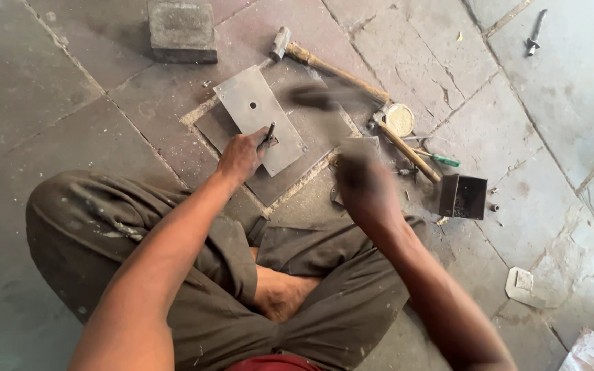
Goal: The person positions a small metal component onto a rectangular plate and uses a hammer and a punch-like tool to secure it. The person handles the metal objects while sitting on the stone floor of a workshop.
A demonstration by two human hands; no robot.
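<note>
The left hand [240, 155] pinched a short dark punch [269, 132] upright on the grey metal plate [256, 110], which lay on a darker slab [311, 148] on the stone floor [49, 82]. The right hand [364, 187] – blurred – was closed around a hammer [314, 97] raised above the plate. Beyond lay two wooden-handled hammers [328, 65] [407, 148], a round tin lid [400, 119], a green screwdriver [441, 159] and a small open metal box [463, 197] – a stone block [181, 31] sat further off.
</note>
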